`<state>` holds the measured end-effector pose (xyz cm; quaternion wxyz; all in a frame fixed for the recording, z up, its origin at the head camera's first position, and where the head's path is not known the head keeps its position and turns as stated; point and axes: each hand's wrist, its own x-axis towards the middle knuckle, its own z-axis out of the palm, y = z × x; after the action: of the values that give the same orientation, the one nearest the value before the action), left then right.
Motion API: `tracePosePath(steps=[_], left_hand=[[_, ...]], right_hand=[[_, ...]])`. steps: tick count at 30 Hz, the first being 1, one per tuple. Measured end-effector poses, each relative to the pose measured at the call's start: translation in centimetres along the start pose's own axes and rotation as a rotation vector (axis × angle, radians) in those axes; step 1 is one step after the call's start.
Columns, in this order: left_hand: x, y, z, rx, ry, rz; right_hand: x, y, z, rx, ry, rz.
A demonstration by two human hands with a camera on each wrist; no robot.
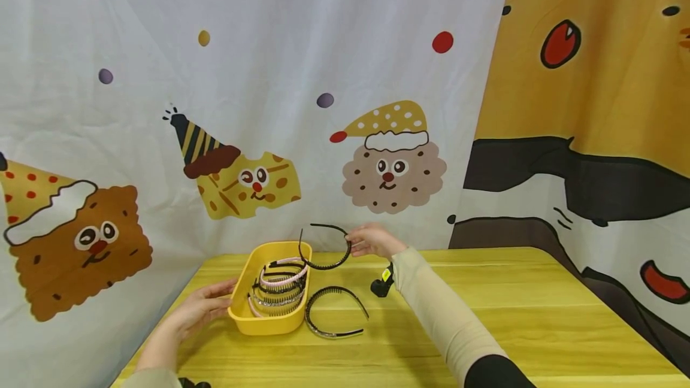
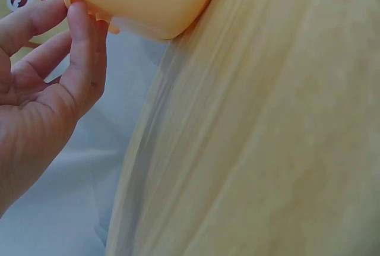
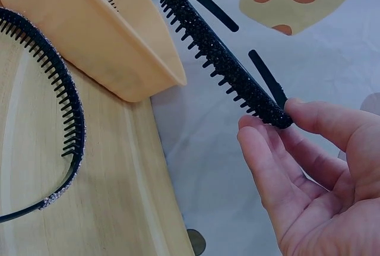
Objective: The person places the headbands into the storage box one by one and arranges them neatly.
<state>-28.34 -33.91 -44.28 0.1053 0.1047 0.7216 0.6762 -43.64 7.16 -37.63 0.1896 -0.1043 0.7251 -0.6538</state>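
My right hand (image 1: 374, 241) pinches a black glittery headband (image 3: 205, 45) with comb teeth near one end of its curve. That headband is raised in the air, beside the right rim of a yellow plastic basket (image 1: 269, 327). My left hand (image 1: 202, 307) holds the basket's left rim, fingertips at the lip in the left wrist view. Several headbands, among them a pink one (image 1: 283, 283), lie stacked inside the basket. A black toothed headband with silvery glitter (image 1: 312, 323) lies on the table just right of the basket.
The wooden table (image 1: 517, 316) spreads out to the right. A small black object with a yellow mark (image 1: 382, 283) stands on it, near the right forearm. Behind the table hangs a white curtain (image 1: 259, 64) with cartoon prints.
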Motion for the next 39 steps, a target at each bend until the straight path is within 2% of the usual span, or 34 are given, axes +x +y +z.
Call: tracePosePath(steps=[15,39], left_hand=[[0.0,-0.3,-0.2,-0.003,0.018,-0.009],[0.1,-0.3,-0.1,-0.003,0.016,-0.001]], right_hand=[[-0.5,-0.4,0.7,-0.009,-0.028,-0.016],[0.0,-0.2,2.3,-0.021,-0.039,-0.017]])
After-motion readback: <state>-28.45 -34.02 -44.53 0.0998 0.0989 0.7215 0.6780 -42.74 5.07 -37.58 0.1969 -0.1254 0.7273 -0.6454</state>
